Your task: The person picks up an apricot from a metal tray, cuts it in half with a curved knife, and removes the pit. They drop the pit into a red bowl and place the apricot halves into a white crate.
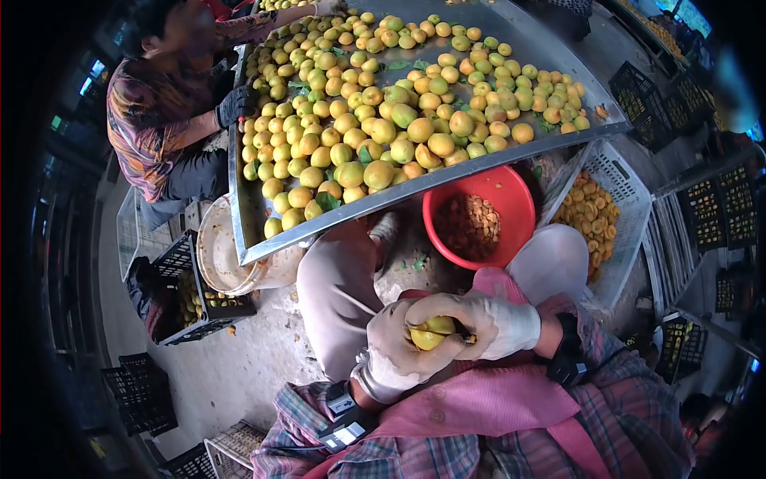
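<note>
Both hands wear pale gloves and meet in front of my lap. My left hand (401,342) is closed round a yellow-green fruit (432,334). On the fruit's other side, my right hand (483,321) has its fingers bent against it, with a small dark tool tip (470,338) showing by them; the rest of that tool is hidden. Ahead of my knees stands a red basin (522,209) holding brown pits. To its right, a white crate (623,177) contains orange fruit halves. Many whole fruits (381,174) lie on the metal table beyond.
The metal table's raised edge (375,199) crosses in front of me. A co-worker (149,120) in dark gloves sits at its left side. A white bucket (227,275) and a black crate (209,319) stand front left. Stacked crates (708,211) are at the right.
</note>
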The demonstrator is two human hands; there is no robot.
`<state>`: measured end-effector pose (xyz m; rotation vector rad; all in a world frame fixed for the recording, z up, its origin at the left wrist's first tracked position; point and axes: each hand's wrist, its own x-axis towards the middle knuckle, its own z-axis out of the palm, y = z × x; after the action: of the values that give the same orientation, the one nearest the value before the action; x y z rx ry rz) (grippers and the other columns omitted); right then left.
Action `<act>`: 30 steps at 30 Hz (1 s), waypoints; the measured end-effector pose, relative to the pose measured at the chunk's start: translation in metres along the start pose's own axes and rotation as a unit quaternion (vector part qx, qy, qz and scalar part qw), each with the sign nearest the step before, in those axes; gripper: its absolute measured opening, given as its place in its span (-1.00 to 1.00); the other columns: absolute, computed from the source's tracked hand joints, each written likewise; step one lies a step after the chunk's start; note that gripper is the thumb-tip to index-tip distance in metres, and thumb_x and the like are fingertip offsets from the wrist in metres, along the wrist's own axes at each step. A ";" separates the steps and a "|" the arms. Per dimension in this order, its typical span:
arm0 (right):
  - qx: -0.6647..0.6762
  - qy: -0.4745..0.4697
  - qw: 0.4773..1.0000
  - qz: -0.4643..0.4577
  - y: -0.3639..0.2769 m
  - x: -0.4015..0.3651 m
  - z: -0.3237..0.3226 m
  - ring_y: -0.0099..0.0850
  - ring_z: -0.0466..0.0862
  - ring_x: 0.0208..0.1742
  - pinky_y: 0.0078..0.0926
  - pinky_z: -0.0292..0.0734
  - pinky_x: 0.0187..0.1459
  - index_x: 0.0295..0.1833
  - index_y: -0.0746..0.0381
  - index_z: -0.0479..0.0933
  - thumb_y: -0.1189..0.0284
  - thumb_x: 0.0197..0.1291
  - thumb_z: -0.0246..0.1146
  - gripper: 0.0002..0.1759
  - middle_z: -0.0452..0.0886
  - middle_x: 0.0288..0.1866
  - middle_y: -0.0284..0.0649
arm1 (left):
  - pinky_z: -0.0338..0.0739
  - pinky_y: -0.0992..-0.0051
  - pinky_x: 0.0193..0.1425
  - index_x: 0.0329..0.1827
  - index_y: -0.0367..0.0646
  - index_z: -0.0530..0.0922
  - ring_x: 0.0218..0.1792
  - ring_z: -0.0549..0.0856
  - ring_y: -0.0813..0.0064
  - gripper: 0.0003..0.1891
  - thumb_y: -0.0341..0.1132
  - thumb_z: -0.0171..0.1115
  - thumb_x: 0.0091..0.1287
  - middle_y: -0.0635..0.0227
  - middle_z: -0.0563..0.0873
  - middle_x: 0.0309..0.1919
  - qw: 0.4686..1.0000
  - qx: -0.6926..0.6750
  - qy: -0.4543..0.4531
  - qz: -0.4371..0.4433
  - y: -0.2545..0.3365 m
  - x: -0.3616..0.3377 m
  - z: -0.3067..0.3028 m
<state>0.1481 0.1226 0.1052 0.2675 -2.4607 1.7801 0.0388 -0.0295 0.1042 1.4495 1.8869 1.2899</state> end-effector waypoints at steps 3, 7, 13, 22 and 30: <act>0.015 -0.002 1.000 0.005 0.002 -0.003 0.006 -0.09 0.60 0.09 -0.27 0.49 0.12 0.25 0.20 0.34 0.45 0.11 0.27 -0.45 0.55 0.10 -0.10 | 0.56 0.36 -0.16 -0.19 -0.14 0.62 -0.29 0.69 0.22 -0.71 -0.27 0.32 0.00 0.20 0.69 -0.30 0.999 0.014 0.037 -0.012 -0.010 -0.012 0.007; 0.010 -0.012 0.999 0.043 0.002 -0.005 0.004 -0.07 0.60 0.10 -0.25 0.50 0.13 0.25 0.20 0.33 0.42 0.13 0.28 -0.45 0.55 0.11 -0.08 | 0.56 0.36 -0.13 -0.14 -0.15 0.60 -0.26 0.69 0.21 -0.68 -0.24 0.32 0.04 0.20 0.69 -0.26 0.997 -0.066 -0.020 -0.041 -0.019 -0.009 0.005; -0.033 0.015 0.999 -0.005 0.012 -0.006 0.008 -0.06 0.60 0.09 -0.25 0.51 0.11 0.28 0.20 0.32 0.41 0.14 0.29 -0.43 0.55 0.12 -0.07 | 0.57 0.30 -0.29 -0.08 -0.20 0.55 -0.35 0.69 0.12 -0.49 -0.04 0.47 0.03 0.16 0.66 -0.32 0.998 -0.053 0.018 0.026 -0.028 -0.011 0.010; -0.024 0.050 0.995 0.078 -0.001 0.002 0.004 -0.09 0.59 0.13 -0.27 0.51 0.13 0.32 0.10 0.29 0.50 0.04 0.32 -0.33 0.52 0.17 -0.08 | 0.60 0.39 -0.25 -0.11 -0.07 0.59 -0.29 0.71 0.21 -0.67 -0.26 0.47 0.07 0.16 0.63 -0.25 0.990 -0.112 0.070 -0.054 -0.009 0.001 0.014; -0.008 0.014 0.999 0.048 0.006 -0.002 0.003 -0.04 0.55 0.13 -0.21 0.43 0.15 0.29 0.14 0.28 0.49 0.00 0.27 -0.34 0.51 0.14 -0.03 | 0.61 0.41 -0.24 -0.08 -0.06 0.57 -0.29 0.72 0.24 -0.65 -0.26 0.46 0.09 0.18 0.66 -0.24 1.000 -0.026 0.000 -0.016 -0.006 0.001 0.004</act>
<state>0.1492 0.1219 0.0984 0.1251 -2.5085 1.7856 0.0386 -0.0271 0.0975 1.3885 1.8542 1.3142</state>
